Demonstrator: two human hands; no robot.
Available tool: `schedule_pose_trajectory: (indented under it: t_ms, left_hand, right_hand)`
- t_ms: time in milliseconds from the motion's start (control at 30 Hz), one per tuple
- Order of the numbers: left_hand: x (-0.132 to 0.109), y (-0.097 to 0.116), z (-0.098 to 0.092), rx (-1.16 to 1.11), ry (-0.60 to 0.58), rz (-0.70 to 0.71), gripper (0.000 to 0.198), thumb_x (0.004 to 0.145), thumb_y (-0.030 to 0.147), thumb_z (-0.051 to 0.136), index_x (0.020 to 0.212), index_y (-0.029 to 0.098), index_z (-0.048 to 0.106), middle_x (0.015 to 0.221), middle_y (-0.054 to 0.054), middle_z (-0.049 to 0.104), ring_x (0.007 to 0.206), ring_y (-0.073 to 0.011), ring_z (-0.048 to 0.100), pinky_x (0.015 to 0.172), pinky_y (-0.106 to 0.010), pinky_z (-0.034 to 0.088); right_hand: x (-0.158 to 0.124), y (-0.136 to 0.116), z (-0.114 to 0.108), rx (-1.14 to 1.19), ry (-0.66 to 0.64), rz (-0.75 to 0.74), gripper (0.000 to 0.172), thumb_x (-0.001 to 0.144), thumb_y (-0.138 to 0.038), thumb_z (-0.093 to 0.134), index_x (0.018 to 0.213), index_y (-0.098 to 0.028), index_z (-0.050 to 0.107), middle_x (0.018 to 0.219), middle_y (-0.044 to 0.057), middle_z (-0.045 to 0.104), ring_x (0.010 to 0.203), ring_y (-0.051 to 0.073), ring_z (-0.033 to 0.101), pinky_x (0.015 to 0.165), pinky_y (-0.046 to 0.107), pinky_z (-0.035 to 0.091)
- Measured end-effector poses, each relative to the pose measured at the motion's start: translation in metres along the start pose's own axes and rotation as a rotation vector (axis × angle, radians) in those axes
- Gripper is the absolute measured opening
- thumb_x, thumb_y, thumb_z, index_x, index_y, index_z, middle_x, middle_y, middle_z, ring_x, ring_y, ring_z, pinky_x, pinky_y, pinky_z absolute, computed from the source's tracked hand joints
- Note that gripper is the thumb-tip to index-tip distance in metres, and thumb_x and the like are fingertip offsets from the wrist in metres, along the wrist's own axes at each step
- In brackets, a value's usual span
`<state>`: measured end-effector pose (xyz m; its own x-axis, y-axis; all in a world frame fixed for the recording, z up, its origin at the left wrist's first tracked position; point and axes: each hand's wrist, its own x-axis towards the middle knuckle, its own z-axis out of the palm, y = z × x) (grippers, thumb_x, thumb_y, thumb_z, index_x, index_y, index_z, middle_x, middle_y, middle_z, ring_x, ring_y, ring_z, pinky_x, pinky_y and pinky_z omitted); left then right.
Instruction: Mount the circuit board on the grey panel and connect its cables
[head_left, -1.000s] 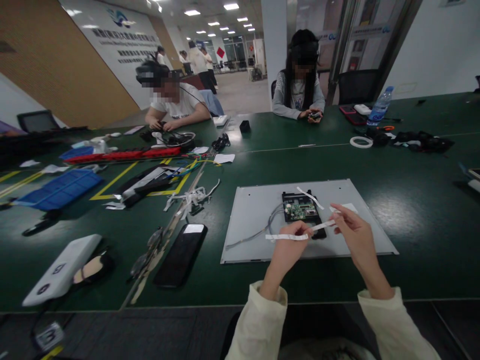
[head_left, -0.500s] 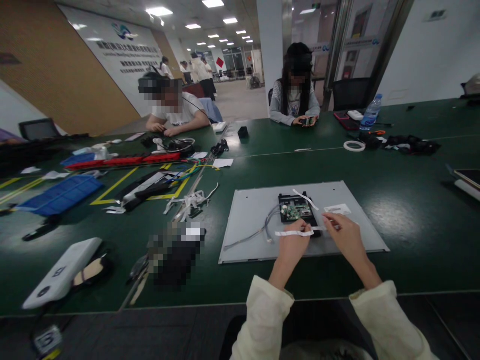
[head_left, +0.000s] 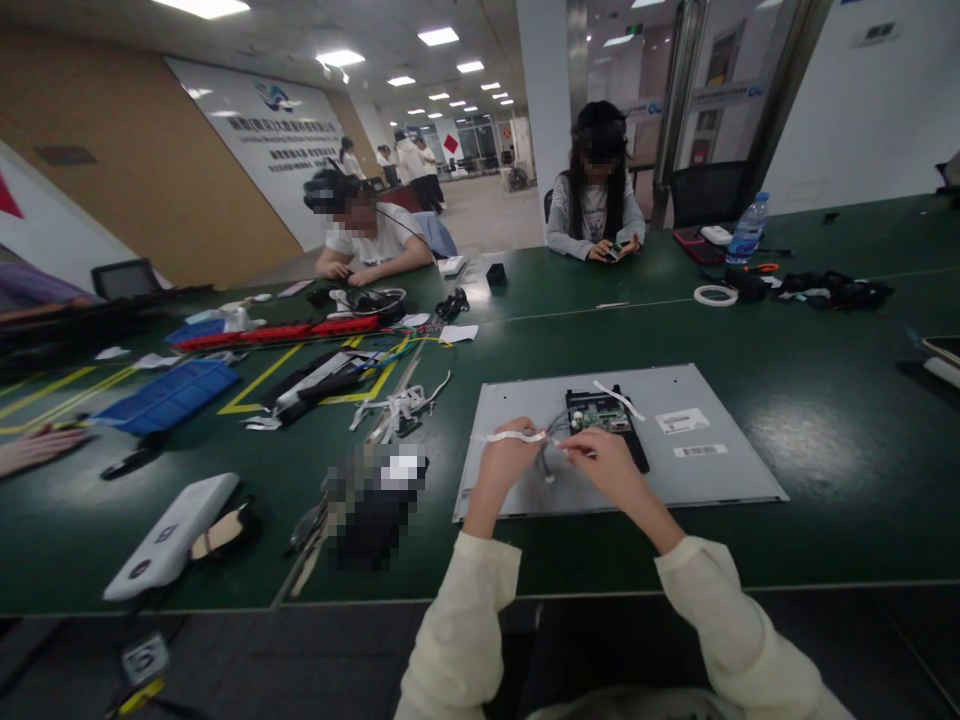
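Note:
A flat grey metal panel [head_left: 705,480] lies on the green table before me. On it sits a black tray with a green circuit board [head_left: 604,420], partly hidden behind my right hand. My left hand [head_left: 510,465] pinches a strip of white tape [head_left: 517,436], over the panel's left part. The fingers of my right hand [head_left: 609,465] are closed on the strip's other end, close to the left fingertips. Grey cables [head_left: 548,466] show below and between the hands. Another white strip [head_left: 619,400] lies across the board's upper edge.
Left of the panel are a pixelated dark object [head_left: 382,515], a white device [head_left: 172,535], tangled white strips [head_left: 401,412] and a blue tray [head_left: 169,395]. A tape roll [head_left: 715,296] and a bottle [head_left: 748,230] stand farther right. Two people sit opposite; another person's hand [head_left: 41,448] rests at far left.
Both my hands have moved left with the tape strip, from in front of the circuit board to above the cables. The camera view has turned slightly left. Another person's hand has appeared at far left.

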<state>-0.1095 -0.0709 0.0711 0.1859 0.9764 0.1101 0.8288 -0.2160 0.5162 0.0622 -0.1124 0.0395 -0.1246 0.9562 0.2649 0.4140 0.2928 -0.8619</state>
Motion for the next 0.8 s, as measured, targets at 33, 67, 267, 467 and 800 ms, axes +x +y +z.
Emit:
schedule_pose_trajectory:
  t_ms: [33,67,267,467,800]
  left_hand:
    - [0.001,-0.004,-0.001,0.024,0.047,-0.029,0.015,0.082,0.033,0.054,0.082,0.02,0.061,0.073,-0.001,0.064,0.072,-0.0152,0.059,0.063,-0.023,0.039]
    - [0.001,-0.007,-0.001,0.044,0.099,-0.057,0.017,0.082,0.032,0.055,0.092,0.02,0.061,0.074,-0.001,0.064,0.073,-0.0156,0.06,0.064,-0.023,0.04]
    - [-0.009,-0.016,0.017,0.078,0.239,0.077,0.034,0.084,0.02,0.051,0.118,0.018,0.052,0.091,-0.005,0.065,0.085,-0.0175,0.062,0.077,-0.027,0.046]
    - [-0.025,-0.025,0.044,0.175,0.176,0.228,0.025,0.086,0.014,0.049,0.11,0.018,0.056,0.108,-0.009,0.065,0.102,-0.022,0.06,0.09,-0.035,0.046]
    - [-0.029,-0.026,0.054,0.23,0.226,0.23,0.031,0.09,0.016,0.044,0.119,0.018,0.056,0.124,-0.01,0.061,0.12,-0.0231,0.053,0.1,-0.042,0.04]
  right_hand:
    - [0.004,0.001,0.006,-0.033,0.0,-0.005,0.024,0.08,-0.014,0.051,0.088,-0.018,0.074,0.088,0.007,0.068,0.08,0.017,0.062,0.075,0.029,0.049]
    - [0.008,0.002,0.012,-0.059,0.01,-0.005,0.024,0.079,-0.012,0.052,0.087,-0.017,0.074,0.089,0.008,0.069,0.081,0.017,0.062,0.078,0.03,0.048]
    - [0.015,0.012,0.035,-0.124,0.011,-0.002,0.026,0.078,-0.007,0.051,0.09,-0.014,0.073,0.091,0.01,0.069,0.086,0.018,0.062,0.082,0.03,0.046]
    - [0.013,0.013,0.039,-0.132,0.022,-0.031,0.025,0.079,-0.008,0.051,0.091,-0.015,0.072,0.092,0.01,0.069,0.087,0.019,0.062,0.082,0.03,0.047]
    - [0.012,0.012,0.039,-0.124,0.008,-0.074,0.025,0.078,-0.007,0.049,0.078,-0.017,0.072,0.092,0.009,0.071,0.09,0.019,0.063,0.085,0.031,0.047]
